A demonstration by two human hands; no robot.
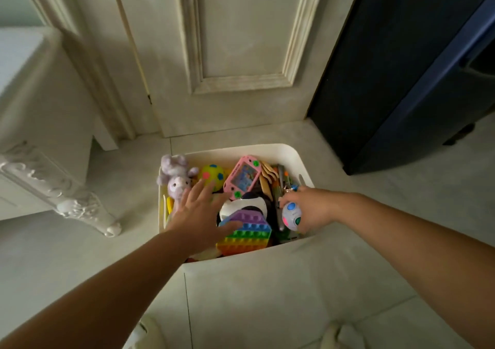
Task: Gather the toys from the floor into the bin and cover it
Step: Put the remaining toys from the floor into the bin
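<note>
Pale tiled floor point(348, 161) in front of a cream panelled door point(241, 41); dark blue cabinet point(415, 67) stands beyond the right hand, white carved furniture leg point(80, 206) lies outboard of the left hand.

White bin point(241, 149) sits on the floor, uncovered, full nearly to the rim. Contents: purple plush rabbit point(175, 177) just beyond the left hand's fingertips, poking over the rim; yellow spotted ball point(213, 174) next to it; pink handheld game point(242, 177), long axis running away from the viewer and leaning slightly right; black-and-white plush point(249, 204) between the two hands; rainbow pop-it point(245, 232) flat on top, nearest the viewer.

Left hand point(197, 215): fingers spread, released, palm down over the toys, thumb touching the pop-it's edge.

Right hand point(308, 209): clenched around a white puzzle ball point(292, 216) with coloured dots, held over the bin's right inner side.

Light fabric in the foreground hides the bin's near wall.
</note>
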